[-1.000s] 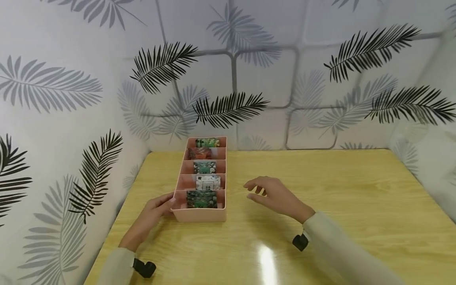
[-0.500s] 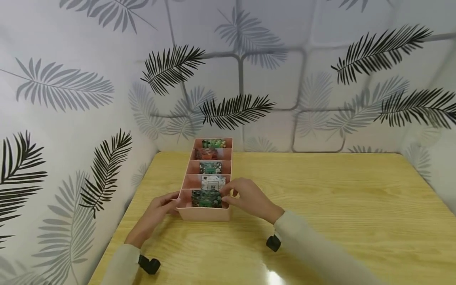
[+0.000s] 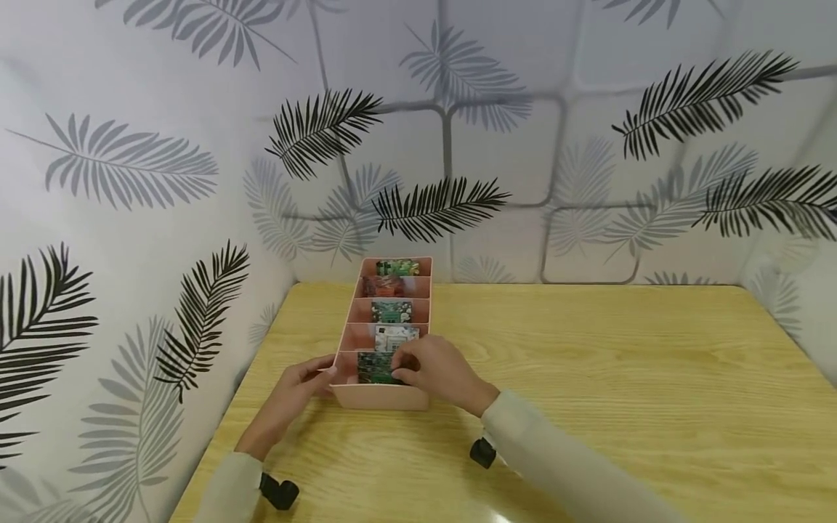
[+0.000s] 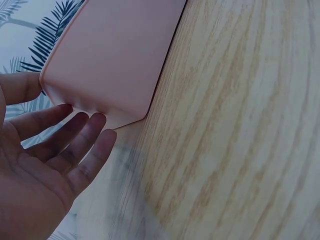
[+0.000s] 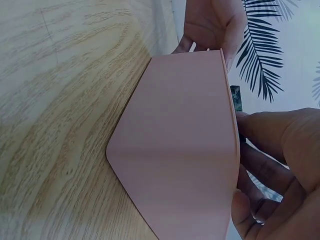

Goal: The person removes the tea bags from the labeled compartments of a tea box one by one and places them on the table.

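A pink divided box [image 3: 379, 397] stands lengthwise on the table, with one flat packet in each compartment. My left hand [image 3: 296, 396] holds its front left corner; in the left wrist view the thumb lies at the rim and the fingers touch the outer wall. Reaching over the right wall, my right hand [image 3: 445, 372] pinches the right side of the dark green packet [image 3: 373, 367] in the nearest compartment. The right wrist view shows the thumb and fingers of that hand [image 5: 285, 170] over the rim, with a corner of the packet [image 5: 236, 97] showing; their tips are hidden.
Behind the dark packet sit a white packet [image 3: 392, 337], a green one with white flowers [image 3: 392, 312], a red one [image 3: 384, 286] and a yellow-green one [image 3: 397, 268]. The wood-grain table [image 3: 608, 363] extends right. Leaf-patterned walls [image 3: 497, 167] border it at back and left.
My right hand has moved left from above the table, over the box's right wall, to the dark green packet. The left hand stays at the box's corner. The head view has shifted slightly.
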Action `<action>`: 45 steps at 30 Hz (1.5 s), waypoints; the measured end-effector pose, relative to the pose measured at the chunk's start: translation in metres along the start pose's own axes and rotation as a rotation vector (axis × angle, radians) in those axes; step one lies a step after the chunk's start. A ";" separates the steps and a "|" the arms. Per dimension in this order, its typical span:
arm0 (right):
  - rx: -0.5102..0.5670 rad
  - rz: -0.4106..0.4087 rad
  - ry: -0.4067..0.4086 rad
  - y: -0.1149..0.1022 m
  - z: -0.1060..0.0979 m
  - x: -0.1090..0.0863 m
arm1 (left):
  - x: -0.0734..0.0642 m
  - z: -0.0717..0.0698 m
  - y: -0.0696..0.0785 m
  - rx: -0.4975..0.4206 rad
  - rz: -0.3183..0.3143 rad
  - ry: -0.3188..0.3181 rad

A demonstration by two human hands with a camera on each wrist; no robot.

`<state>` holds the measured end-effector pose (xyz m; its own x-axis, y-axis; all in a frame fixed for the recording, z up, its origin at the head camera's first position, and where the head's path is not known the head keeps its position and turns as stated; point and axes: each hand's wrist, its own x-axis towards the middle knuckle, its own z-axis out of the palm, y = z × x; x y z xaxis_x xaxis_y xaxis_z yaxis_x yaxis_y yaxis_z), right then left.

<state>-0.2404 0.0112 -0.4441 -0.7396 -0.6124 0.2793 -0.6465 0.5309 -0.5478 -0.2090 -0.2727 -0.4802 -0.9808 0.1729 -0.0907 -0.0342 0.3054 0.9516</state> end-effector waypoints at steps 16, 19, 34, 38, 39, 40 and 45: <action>-0.069 -0.050 0.004 0.002 -0.004 -0.003 | 0.003 -0.004 0.000 -0.019 -0.029 -0.008; -0.041 -0.039 0.012 0.002 -0.007 -0.004 | 0.003 -0.004 0.001 -0.029 -0.021 -0.017; 0.087 0.030 0.184 0.006 -0.023 -0.010 | -0.004 -0.004 -0.001 0.019 -0.040 -0.019; 0.105 0.032 0.246 0.009 -0.031 -0.011 | -0.003 -0.003 0.000 0.040 -0.027 -0.038; 0.101 0.026 0.264 0.011 -0.032 -0.011 | -0.002 -0.002 0.000 0.043 -0.025 -0.037; 0.098 0.023 0.282 0.012 -0.035 -0.012 | -0.002 -0.002 0.000 0.045 -0.023 -0.038; 0.089 0.034 0.348 0.021 -0.044 -0.015 | -0.002 -0.001 0.000 0.035 -0.033 -0.036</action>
<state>-0.2511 0.0571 -0.4252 -0.7896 -0.3512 0.5032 -0.6131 0.4849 -0.6237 -0.2070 -0.2746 -0.4798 -0.9715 0.1958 -0.1335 -0.0595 0.3439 0.9371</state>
